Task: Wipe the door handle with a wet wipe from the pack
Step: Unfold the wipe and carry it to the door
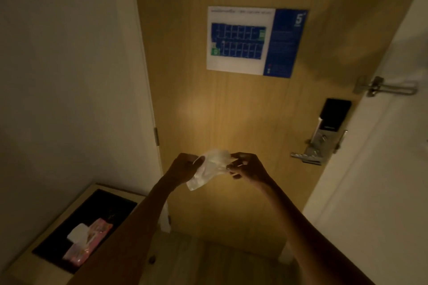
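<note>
A white wet wipe [209, 169] hangs stretched between my two hands in front of the wooden door. My left hand [184, 166] pinches its left edge and my right hand [247, 168] pinches its right edge. The silver lever door handle [303, 156] sticks out leftward from the lock plate at the right of the door, apart from my right hand. The pink wipe pack [89, 242] lies at the lower left with its white lid flap open.
The pack rests on a low cabinet with a dark top [102, 203] against the left wall. A black electronic lock [333, 112] sits above the handle, a metal swing latch [384, 87] higher. A blue floor plan sign [254, 41] hangs on the door.
</note>
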`<state>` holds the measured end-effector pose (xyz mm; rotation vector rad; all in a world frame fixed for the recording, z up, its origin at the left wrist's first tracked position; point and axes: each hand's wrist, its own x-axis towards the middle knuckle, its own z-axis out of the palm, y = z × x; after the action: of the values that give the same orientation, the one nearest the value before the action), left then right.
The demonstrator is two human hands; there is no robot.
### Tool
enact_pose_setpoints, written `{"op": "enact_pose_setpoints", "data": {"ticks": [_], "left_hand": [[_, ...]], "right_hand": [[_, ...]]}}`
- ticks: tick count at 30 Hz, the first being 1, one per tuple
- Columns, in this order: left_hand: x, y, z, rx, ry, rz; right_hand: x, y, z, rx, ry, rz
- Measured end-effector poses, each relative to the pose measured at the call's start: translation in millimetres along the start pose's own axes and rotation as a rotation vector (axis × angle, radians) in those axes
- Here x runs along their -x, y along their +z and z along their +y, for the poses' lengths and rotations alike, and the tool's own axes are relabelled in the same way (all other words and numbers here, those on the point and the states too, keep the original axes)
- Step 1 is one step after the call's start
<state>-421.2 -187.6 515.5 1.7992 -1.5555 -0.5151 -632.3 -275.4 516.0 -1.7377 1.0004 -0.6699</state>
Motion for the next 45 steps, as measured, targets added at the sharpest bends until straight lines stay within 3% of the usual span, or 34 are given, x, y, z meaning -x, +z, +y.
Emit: {"op": "enact_pose_setpoints", "data": {"ticks": [5,11,18,23,28,31,35,37,45], "left_hand": [[-4.7,23.2,43.0,0.091,0.082,-0.138],[-18.1,35.8,78.5,0.046,0.051,-0.264],[-15.3,60.1,107.9,-0.068,0.057,-0.153],[-20.0,63.5,117.5,0.066,0.025,-0.108],[-22.9,65.3,116.3,-0.035,0.162,0.013],[-22.5,69.6,122.1,0.001,0.159,0.07],[-21.1,76.3,135.7,0.227,0.091,0.029],[-19.2,79.8,141.1,0.307,0.06,0.0],[-17.3,86.9,141.3,0.361,0.142,-0.007]], "right_hand": [[19.4,-42.1,0.4,0.079,-0.007,-0.011],[26.8,-80.9,6.6,0.054,-0.102,0.132],[31.7,-108.2,3.7,-0.015,-0.151,0.138],[39.1,-123.0,4.1,0.018,-0.166,0.187],[44.3,-139.1,14.3,0.146,-0.182,0.269],[51.6,-144.2,14.3,0.129,-0.178,0.31],[68.1,-146.7,8.7,-0.044,-0.068,0.246],[73.3,-147.8,9.7,0.005,-0.066,0.175],[84.4,-155.7,14.8,-0.029,-0.076,0.202]]}}
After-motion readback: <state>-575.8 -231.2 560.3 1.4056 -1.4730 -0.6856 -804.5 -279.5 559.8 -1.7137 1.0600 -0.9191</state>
